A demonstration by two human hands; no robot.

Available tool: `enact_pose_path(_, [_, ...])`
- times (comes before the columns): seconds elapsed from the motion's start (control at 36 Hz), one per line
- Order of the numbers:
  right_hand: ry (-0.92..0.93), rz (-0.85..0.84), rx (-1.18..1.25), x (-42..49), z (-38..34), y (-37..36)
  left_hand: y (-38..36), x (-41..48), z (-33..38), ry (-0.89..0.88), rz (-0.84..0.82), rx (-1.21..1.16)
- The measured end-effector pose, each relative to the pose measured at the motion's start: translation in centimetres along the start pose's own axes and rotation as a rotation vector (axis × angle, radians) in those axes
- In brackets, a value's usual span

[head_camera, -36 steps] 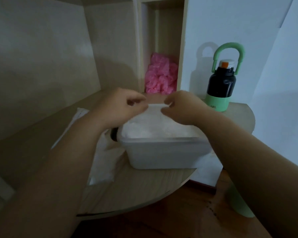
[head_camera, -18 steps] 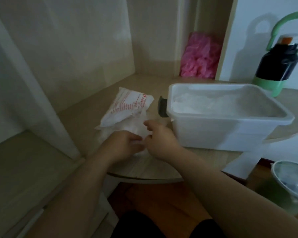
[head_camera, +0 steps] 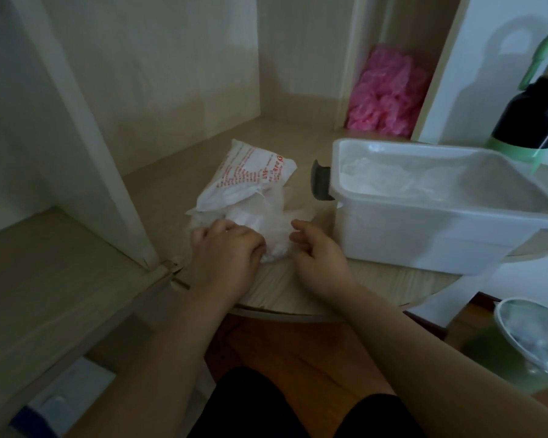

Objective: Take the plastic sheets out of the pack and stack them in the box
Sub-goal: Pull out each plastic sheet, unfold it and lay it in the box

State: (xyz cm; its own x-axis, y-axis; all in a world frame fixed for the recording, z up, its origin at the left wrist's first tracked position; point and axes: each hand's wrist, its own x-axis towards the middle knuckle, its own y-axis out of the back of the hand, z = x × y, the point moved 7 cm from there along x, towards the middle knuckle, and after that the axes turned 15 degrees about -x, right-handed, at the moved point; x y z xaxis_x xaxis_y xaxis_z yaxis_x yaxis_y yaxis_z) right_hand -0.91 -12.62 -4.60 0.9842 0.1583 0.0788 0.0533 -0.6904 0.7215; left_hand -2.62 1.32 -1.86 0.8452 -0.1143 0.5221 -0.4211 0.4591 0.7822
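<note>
A white pack (head_camera: pixel 250 178) with red print lies on the wooden shelf, its near end open with crumpled clear plastic sheets (head_camera: pixel 266 222) spilling out. My left hand (head_camera: pixel 225 248) rests on the near left part of those sheets, fingers curled onto them. My right hand (head_camera: pixel 317 251) sits just right of the sheets, fingers bent, thumb and forefinger at the sheets' edge; whether it grips them is hidden. To the right stands the white plastic box (head_camera: pixel 424 235) with a grey latch (head_camera: pixel 320 184), holding a layer of clear sheets (head_camera: pixel 393 178).
A pink bundle (head_camera: pixel 386 93) sits in the back niche. A black and green bottle (head_camera: pixel 532 121) stands behind the box. A green bin (head_camera: pixel 519 339) with a plastic liner is on the floor at right. A vertical panel (head_camera: pixel 86 128) rises at left.
One second ago both hands held a sheet over the box. They have since come down to the pack on the left, and my view has turned left with them.
</note>
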Motion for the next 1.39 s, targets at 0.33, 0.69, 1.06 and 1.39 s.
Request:
enact_pose_path(0.33, [0.112, -0.009, -0.024, 0.3, -1.4, 0.0, 0.3, -0.5, -0.1, -0.019, 0.067, -0.224])
enact_pose_path(0.69, [0.316, 0.079, -0.112, 0.0, -4.0, 0.5, 1.1, -0.5, -2.2, 0.356, 0.192, -0.820])
enact_pose_path(1.06, [0.251, -0.324, -0.801, 0.7, -2.8, -2.5, 3.6, 0.2, -5.5, 0.581, 0.630, -1.592])
enact_pose_path(1.39, [0.581, 0.340, -0.174, -0.3, -13.2, 9.6, 7.9, 6.4, -1.3, 0.278, 0.117, -1.354])
